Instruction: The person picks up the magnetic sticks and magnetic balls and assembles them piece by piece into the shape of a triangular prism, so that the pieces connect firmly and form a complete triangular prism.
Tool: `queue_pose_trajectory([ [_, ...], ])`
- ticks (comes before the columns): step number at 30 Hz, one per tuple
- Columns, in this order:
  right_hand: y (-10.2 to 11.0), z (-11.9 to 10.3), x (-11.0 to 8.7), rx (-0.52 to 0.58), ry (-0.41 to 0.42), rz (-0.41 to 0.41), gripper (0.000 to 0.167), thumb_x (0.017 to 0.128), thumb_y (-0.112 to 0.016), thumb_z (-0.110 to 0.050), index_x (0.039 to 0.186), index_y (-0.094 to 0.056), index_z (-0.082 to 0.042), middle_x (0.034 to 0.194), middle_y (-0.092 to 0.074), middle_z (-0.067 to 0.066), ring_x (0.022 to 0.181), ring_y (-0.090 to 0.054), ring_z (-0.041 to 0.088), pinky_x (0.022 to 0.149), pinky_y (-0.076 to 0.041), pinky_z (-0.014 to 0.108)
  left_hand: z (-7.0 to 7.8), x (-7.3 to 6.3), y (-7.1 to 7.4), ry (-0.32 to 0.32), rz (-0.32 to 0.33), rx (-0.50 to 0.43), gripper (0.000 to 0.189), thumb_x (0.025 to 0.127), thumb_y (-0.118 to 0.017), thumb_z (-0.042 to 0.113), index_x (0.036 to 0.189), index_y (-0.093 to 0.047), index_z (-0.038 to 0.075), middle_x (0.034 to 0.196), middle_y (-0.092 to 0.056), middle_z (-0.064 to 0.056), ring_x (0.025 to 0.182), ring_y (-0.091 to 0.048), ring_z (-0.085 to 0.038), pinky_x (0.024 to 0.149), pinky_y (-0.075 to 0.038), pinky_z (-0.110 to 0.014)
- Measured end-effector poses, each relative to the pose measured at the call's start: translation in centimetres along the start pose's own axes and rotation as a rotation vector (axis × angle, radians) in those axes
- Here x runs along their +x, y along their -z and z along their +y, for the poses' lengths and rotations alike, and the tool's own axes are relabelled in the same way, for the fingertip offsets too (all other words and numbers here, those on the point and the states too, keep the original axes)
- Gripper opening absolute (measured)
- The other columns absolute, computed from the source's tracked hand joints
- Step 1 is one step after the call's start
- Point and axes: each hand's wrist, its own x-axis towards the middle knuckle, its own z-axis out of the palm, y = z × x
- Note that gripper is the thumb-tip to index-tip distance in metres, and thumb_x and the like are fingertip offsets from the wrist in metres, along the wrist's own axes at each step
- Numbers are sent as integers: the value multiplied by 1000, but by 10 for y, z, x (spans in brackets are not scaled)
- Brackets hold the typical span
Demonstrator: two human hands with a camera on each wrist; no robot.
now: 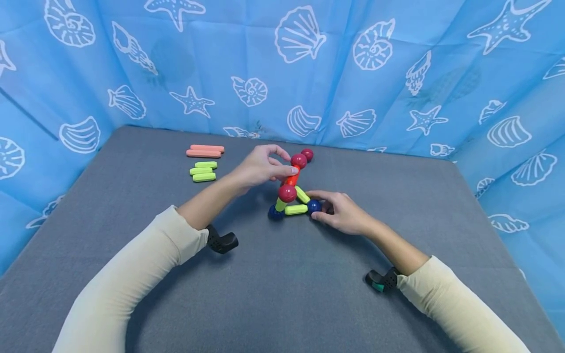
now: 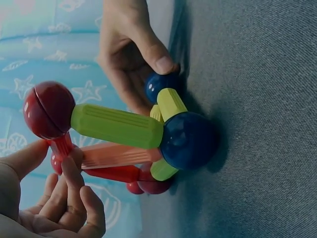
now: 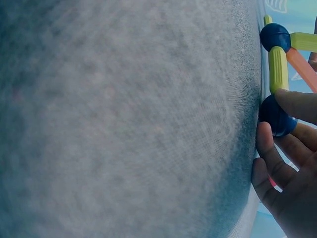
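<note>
My left hand [image 1: 261, 166] pinches a short red rod [image 1: 292, 177] between thumb and fingers. A dark red ball [image 1: 288, 193] sits at the rod's near end, another red ball [image 1: 298, 161] at its far end. My right hand [image 1: 344, 212] grips a dark blue ball [image 1: 314, 207] down at the table. A yellow-green rod [image 1: 295, 210] joins that ball to a second blue ball [image 1: 275, 212]. From the second ball, a green rod [image 2: 116, 126] reaches the near red ball, and an orange rod [image 2: 116, 154] slants away, its far end partly hidden by the left fingers.
Two salmon rods [image 1: 203, 153] and three yellow-green rods [image 1: 204, 177] lie at the back left of the grey cloth-covered table [image 1: 282, 294]. One more red ball [image 1: 307, 155] shows behind the structure. A blue shell-print curtain [image 1: 265, 59] hangs along the table's back and sides.
</note>
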Motion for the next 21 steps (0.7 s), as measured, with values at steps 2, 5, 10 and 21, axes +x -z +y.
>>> queue_pose_trajectory([
  [2,0,0,0,1,1,2,55,92,-70,-10,142,-50,-1,106,-66,8,82,-58,19,71,-49,32,0,0,-1,-12,-1,2,45,91,-74,27,125,-54,6,102,-72,-10,95,-70,-26,96,-48,-51],
  [5,0,0,0,4,4,0,55,92,-70,-11,143,-50,-1,106,-66,8,82,-58,18,71,-49,32,-2,-4,-2,-63,6,16,41,94,-70,31,124,-54,8,102,-71,-11,94,-69,-26,94,-49,-50],
  [10,0,-2,0,1,5,1,54,93,-70,-10,142,-50,0,110,-66,9,83,-58,18,72,-50,33,-8,-21,-3,-259,20,185,48,91,-70,40,127,-53,13,96,-69,-9,86,-67,-29,77,-52,-41],
  [21,0,-2,-2,-31,-14,8,55,92,-72,-12,142,-51,-1,110,-66,8,82,-58,16,72,-50,33,-14,-38,-7,-420,-44,348,50,86,-76,24,130,-55,12,100,-66,-2,80,-62,-17,72,-52,-35],
])
